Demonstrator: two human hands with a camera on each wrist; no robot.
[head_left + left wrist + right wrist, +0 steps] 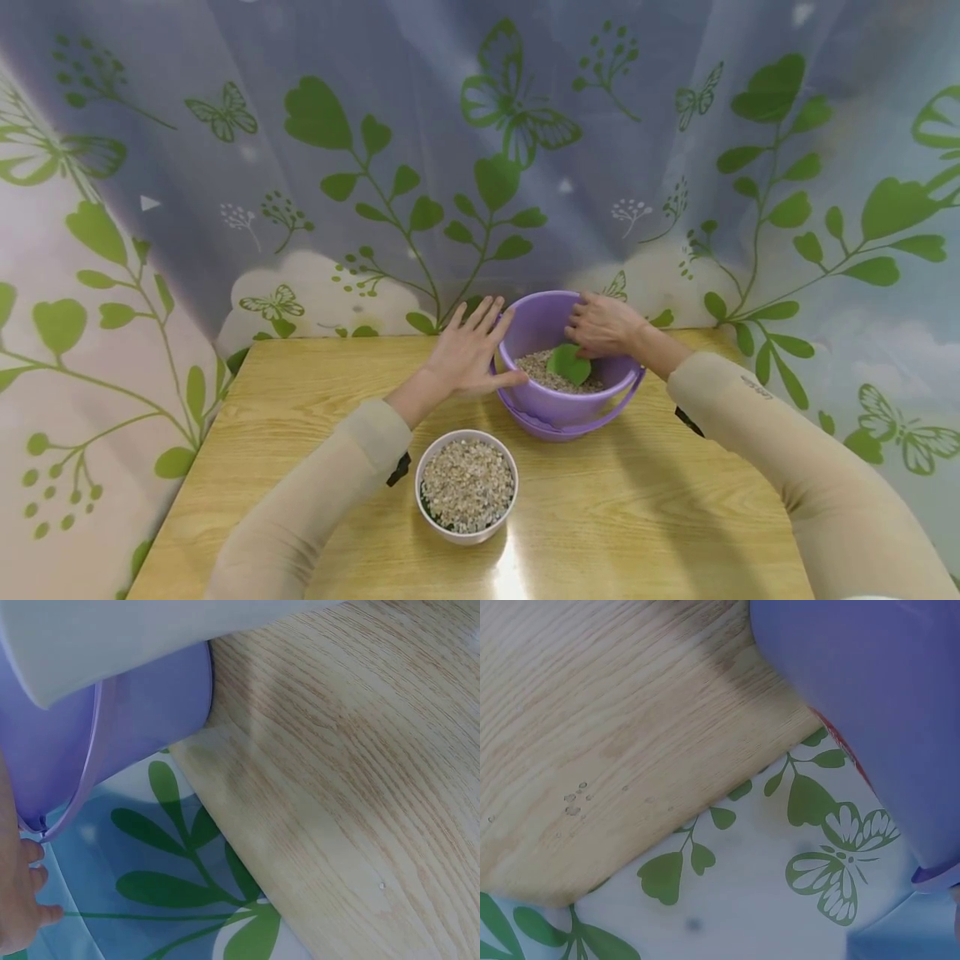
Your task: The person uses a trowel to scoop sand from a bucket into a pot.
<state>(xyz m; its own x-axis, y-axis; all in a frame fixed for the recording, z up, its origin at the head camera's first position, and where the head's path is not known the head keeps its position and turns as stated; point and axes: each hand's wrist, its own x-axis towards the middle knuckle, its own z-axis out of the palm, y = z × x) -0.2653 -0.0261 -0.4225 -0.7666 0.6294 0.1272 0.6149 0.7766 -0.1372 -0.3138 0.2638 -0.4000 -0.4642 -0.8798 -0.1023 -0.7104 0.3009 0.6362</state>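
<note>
A purple bucket (542, 321) with a purple handle stands at the back of the table, holding pale grit. Over its far right rim reaches my right hand (603, 327), fingers curled at the top of a green scoop (570, 364) whose rounded blade rests on the grit; the grip itself is mostly hidden by the fingers. My left hand (474, 350), fingers spread and straight, lies against the bucket's left side, thumb at the rim. In the left wrist view, the fingertips (36, 877) show beside the bucket (150, 705). The right wrist view mainly shows the bucket's outer wall (855, 682).
Nearer the front, a white pot (467, 538) filled with similar grit stands on the wooden table (300, 425), with something dark green along its inner edge. A curtain (420, 100) printed with leaves and butterflies hangs right behind the table's back edge.
</note>
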